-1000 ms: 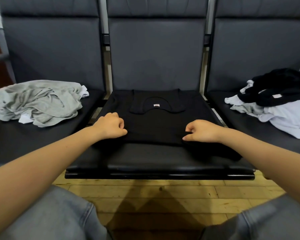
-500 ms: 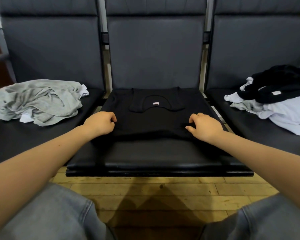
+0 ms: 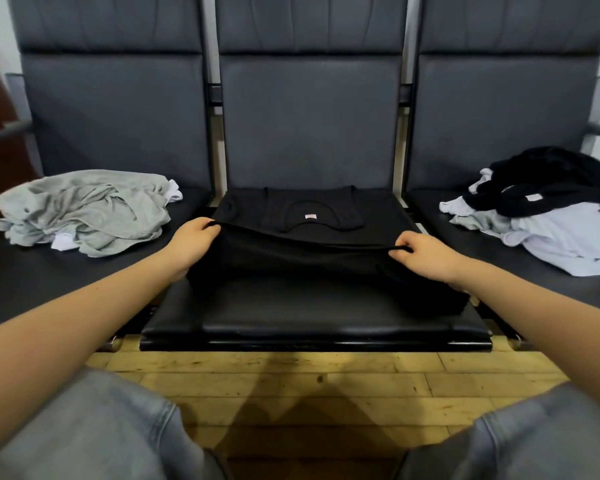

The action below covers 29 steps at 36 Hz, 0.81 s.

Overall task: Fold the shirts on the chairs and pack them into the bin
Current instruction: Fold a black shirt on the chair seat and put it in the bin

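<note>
Shirt (image 3: pixel 309 251), black, lies on the middle chair seat (image 3: pixel 312 317), its collar and small label toward the backrest. Its near hem is raised off the seat as a taut edge running between the two hands. The left hand (image 3: pixel 191 244) grips the hem's left end, its fingers (image 3: pixel 207 227) curled over the cloth and pinching it against the thumb. The right hand (image 3: pixel 426 252) grips the right end the same way, fingers (image 3: pixel 400 249) curled and pinching the edge. Beyond the fingers the rest of the shirt lies flat up to the backrest, and its side edges reach close to the seat's sides. On the near side of the fingers a bare strip of black seat runs to the front edge, and past that lies the wooden floor (image 3: pixel 291 379).

Left of the left fingers, on the next seat and well apart from them, sits a crumpled heap of grey shirts (image 3: pixel 84 211) with some white cloth showing under it; bare seat lies between heap and hand. Right of the right fingers, on the third seat, a pile of white shirts (image 3: pixel 561 240) has a black garment (image 3: pixel 561 188) on top, again with bare seat between it and the hand. The person's knees in grey trousers (image 3: pixel 94 431) fill the lower corners.
</note>
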Motion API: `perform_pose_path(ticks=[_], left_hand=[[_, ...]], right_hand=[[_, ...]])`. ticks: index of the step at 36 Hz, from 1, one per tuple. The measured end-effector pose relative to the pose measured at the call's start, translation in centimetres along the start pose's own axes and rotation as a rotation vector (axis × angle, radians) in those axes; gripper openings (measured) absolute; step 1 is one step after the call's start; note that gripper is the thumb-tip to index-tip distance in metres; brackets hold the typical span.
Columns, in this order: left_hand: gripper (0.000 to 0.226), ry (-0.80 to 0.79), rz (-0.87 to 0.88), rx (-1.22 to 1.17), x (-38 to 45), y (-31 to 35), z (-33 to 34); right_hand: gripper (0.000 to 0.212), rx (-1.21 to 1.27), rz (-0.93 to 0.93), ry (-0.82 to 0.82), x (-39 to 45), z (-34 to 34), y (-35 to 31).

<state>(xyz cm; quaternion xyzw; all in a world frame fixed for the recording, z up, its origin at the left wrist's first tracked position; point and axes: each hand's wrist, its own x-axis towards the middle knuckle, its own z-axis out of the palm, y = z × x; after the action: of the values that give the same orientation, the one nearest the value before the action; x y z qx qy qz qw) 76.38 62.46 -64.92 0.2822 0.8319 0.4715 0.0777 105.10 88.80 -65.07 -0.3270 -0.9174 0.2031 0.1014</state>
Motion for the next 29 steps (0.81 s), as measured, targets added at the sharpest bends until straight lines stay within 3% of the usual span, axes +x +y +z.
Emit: perform_pose_path(ticks=[3,8,14,19,21,25,29], left_hand=[[0.025,0.043,-0.034,-0.089,0.2,0.3,-0.2],[0.028,0.116,-0.035,0.003,0.8,0.0,-0.1],[0.032,0.160,-0.006,0.226,1.5,-1.1,-1.4],[0.029,0.121,0.062,0.349,1.7,-1.7,-1.9],[0.029,0.089,0.067,0.371,1.4,-1.6,-1.4],[0.027,0.032,0.093,0.361,0.8,-1.0,-0.5],[0.025,0.043,0.054,0.199,0.5,-0.8,-0.2]], right_hand=[[0.016,0.181,0.009,0.075,-0.4,-0.4,-0.6],[0.025,0.230,-0.027,-0.047,-1.1,-1.7,-0.7],[0.012,-0.009,-0.002,-0.211,-1.2,-4.2,1.9],[0.018,-0.059,0.129,-0.055,-1.1,-5.8,5.2],[0.021,0.072,0.185,0.017,-1.2,-5.7,6.0],[0.013,0.667,0.280,0.092,-1.4,-4.8,6.3],[0.030,1.144,0.281,0.168,-1.1,-4.5,5.9]])
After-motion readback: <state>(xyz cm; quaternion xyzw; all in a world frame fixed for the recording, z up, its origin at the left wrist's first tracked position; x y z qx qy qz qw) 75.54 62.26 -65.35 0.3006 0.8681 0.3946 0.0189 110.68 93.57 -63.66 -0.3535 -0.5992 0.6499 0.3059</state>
